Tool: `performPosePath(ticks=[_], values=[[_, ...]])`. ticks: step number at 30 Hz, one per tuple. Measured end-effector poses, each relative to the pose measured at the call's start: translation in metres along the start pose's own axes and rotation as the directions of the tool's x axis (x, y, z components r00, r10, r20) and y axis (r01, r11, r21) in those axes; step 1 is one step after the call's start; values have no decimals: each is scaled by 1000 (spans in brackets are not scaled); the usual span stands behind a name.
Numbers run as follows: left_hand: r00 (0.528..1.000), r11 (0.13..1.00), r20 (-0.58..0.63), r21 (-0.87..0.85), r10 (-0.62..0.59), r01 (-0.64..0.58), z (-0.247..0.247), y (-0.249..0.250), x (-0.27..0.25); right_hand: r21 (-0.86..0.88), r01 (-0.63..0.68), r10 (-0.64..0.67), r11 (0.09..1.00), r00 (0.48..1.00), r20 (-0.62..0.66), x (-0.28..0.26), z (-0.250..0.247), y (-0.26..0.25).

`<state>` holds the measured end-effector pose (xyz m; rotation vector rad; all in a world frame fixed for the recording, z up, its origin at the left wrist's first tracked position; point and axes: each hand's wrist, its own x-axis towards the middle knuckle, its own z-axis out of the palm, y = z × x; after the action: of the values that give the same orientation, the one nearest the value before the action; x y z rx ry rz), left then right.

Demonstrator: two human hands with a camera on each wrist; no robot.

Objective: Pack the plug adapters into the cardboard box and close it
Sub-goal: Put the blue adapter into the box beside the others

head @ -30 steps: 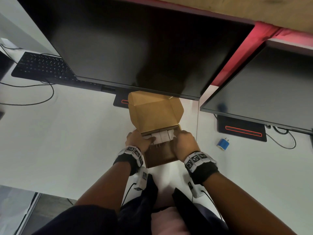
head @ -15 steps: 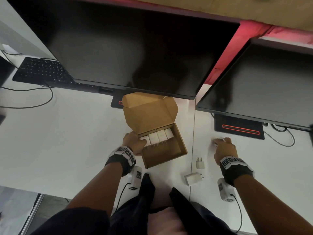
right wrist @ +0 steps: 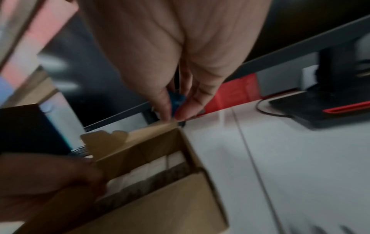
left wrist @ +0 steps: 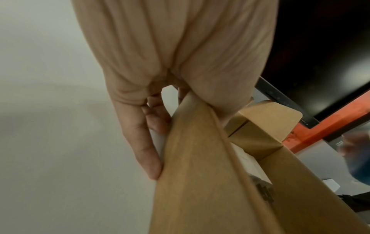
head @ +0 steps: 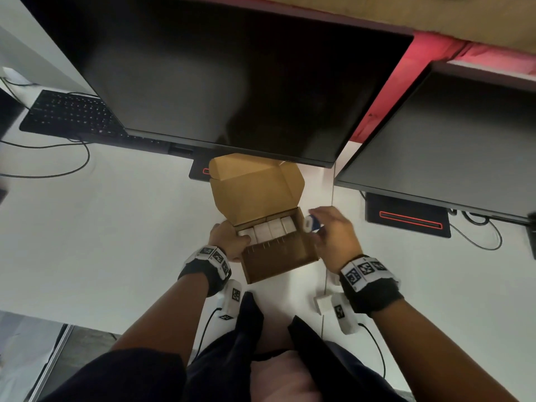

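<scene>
An open cardboard box (head: 290, 256) sits on the white desk with its lid (head: 255, 192) standing up behind it. Several white plug adapters (head: 269, 230) lie in a row along its far wall, prongs toward me. My left hand (head: 232, 239) grips the box's left wall (left wrist: 200, 174), fingers (left wrist: 148, 158) outside and thumb over the rim. My right hand (head: 322, 227) pinches a blue plug adapter (head: 311, 223) just above the box's right far corner; the right wrist view shows the blue adapter (right wrist: 176, 101) between thumb and fingers, over the box (right wrist: 170, 197).
A white adapter (head: 323, 304) lies on the desk by my right wrist. A big monitor (head: 232, 76) overhangs the box lid and a second monitor (head: 449, 134) stands to the right, with its stand base (head: 406, 219). A keyboard (head: 69, 114) and cables lie far left.
My right hand left the box, reached right to the blue adapter on the desk, picked it up and brought it back over the box's right edge. My left hand kept holding the box.
</scene>
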<state>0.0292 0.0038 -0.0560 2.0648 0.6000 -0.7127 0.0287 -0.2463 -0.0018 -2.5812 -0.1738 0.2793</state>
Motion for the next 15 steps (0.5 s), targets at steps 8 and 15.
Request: performPosePath(ticks=[8,15], values=[[999,999,-8,31,31,-31,4,-14,15,-94,29,14,995,905,426,2,53,-58],[999,999,-7,7,51,-51,8,-21,23,-41,-118,124,992,919,374,-5,74,-58]])
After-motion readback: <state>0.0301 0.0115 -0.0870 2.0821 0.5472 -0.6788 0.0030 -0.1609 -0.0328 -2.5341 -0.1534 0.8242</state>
